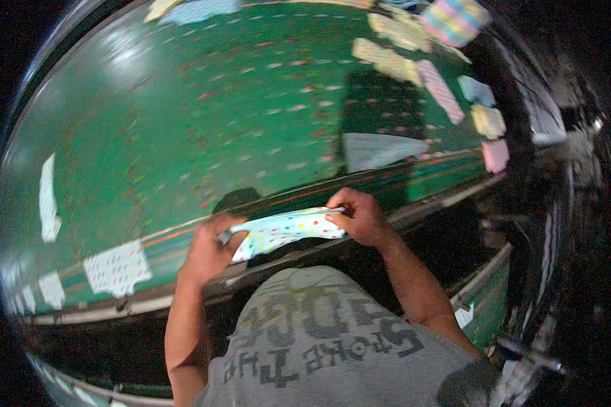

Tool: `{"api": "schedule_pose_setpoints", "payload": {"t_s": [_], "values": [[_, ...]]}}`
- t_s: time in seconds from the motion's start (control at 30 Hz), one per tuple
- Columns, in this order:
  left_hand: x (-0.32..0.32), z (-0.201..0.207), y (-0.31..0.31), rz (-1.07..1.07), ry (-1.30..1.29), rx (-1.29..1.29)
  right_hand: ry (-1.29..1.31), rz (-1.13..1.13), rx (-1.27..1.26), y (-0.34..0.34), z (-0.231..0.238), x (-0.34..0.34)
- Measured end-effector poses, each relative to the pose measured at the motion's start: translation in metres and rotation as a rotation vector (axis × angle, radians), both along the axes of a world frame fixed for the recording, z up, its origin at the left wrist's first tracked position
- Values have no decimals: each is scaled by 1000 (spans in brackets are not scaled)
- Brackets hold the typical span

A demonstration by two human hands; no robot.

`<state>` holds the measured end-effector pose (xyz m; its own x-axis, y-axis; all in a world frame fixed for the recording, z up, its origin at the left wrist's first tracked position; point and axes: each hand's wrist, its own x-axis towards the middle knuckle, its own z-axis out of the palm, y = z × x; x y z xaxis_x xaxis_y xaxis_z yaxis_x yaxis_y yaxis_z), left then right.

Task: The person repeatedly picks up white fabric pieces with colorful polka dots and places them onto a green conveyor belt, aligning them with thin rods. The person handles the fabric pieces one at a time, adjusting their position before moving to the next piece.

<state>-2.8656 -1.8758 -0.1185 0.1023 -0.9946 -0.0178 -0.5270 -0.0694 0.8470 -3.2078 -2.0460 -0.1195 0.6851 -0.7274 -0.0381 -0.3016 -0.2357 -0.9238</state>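
Note:
A white cloth piece with coloured dots point(288, 229) is stretched between my two hands, at the near edge of the green table. Its upper edge looks folded into a narrow band. My left hand point(214, 245) pinches the cloth's left end, thumb on top. At the other end, my right hand point(361, 216) grips the corner between thumb and fingers. The lower edge of the cloth hangs over the table's rim, close to my grey shirt.
The green table point(237, 122) bears paint specks and rows of pale marks. A patterned white cloth point(119, 269) lies at the near left, a pale strip point(49, 200) beyond it. A pale sheet point(380, 150) is at the right, with folded cloth bundles point(455, 22) at the far right.

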Motion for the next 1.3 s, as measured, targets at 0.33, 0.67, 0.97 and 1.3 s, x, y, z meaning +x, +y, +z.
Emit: {"api": "schedule_pose_setpoints", "payload": {"t_s": [0.33, 0.67, 0.97, 1.3], "values": [[-189, 14, -127, -108, 72, -10, -69, -291, 127, -113, -30, -208], [-293, -1, -178, -237, -363, -240, 375, -454, -416, -194, -63, -299], [-302, -21, -166, -237, -471, -200, 604, -477, -431, -186, -61, -276], [-309, -34, -170, -243, -552, -115, 446, -421, -321, -205, -78, -273]]}}
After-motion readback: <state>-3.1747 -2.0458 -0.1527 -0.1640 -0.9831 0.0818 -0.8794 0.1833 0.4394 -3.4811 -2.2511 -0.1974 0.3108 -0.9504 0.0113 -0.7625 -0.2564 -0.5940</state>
